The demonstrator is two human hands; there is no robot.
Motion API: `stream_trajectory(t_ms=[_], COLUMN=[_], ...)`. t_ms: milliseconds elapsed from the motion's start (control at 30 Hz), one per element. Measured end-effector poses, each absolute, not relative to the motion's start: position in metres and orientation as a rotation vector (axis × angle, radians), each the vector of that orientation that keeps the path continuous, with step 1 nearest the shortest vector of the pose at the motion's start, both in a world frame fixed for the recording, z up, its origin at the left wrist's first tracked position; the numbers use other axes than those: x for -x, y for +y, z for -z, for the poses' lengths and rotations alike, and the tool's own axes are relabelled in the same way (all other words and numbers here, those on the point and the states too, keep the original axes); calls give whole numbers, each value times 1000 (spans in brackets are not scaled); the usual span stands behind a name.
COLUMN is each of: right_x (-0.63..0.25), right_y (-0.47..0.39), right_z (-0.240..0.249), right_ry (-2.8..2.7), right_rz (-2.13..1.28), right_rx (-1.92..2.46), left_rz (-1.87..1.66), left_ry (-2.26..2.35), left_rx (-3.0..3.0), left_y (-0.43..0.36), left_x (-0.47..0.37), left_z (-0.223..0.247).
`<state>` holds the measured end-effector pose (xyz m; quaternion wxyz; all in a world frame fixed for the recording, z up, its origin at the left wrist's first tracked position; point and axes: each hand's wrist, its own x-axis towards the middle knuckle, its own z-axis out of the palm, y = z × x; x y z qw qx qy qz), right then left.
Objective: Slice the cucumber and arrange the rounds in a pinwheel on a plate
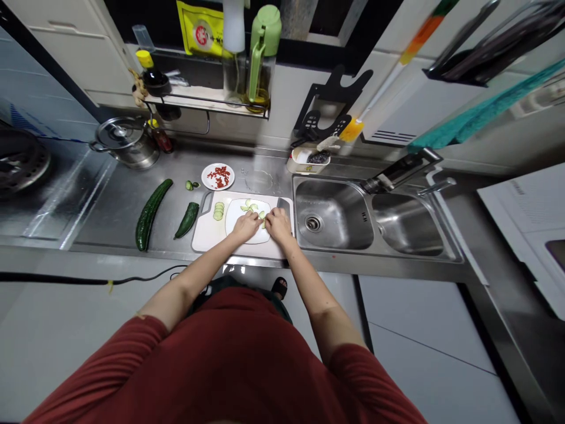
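Over a white plate [237, 207] on the cutting board [207, 235], my left hand [247, 227] and my right hand [278, 225] come close together. Their bent fingers are closed on a thin cucumber slice [262, 217] between them; the fingertips are small and partly hidden. Several pale green cucumber slices [249, 206] lie on the far part of the plate. A neat overlapping row of cucumber rounds [218, 211] rests on the board's left side. Beyond my right hand, a knife blade [283, 205] lies at the board's right end, partly covered.
Left of the board are a cut cucumber [187, 220], a whole cucumber [152, 215] and cucumber ends [190, 185]. A small plate of chopped red pieces [218, 176] stands behind. A double sink [333, 215] adjoins on the right; a steel pot [126, 141] stands far left.
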<state>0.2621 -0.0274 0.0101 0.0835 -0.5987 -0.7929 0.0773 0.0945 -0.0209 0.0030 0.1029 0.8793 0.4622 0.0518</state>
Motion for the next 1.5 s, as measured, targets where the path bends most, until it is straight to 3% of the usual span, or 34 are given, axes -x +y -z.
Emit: stream_trajectory(t_ms=[367, 667, 833, 1067, 1500], right_x=[-256, -260, -263, -261, -257], right_y=[-28, -55, -76, -94, -97], right_z=[-9, -19, -19, -15, -7], right_ry=[-2453, -2037, -1873, -1754, -1702], right_rz=[-168, -197, -175, -235, -260], right_rx=[1785, 1748, 1730, 1735, 1628], left_rz=[-175, -699, -821, -648, -563], left_ry=[1405, 1712, 2051, 2422, 2460], left_rx=[-2518, -2131, -1874, -1593, -1524], left_y=[-25, -43, -54, -55, -49], left_x=[-95, -71, -39, -8, -6], left_z=[-13, -17, -13, -9, 2])
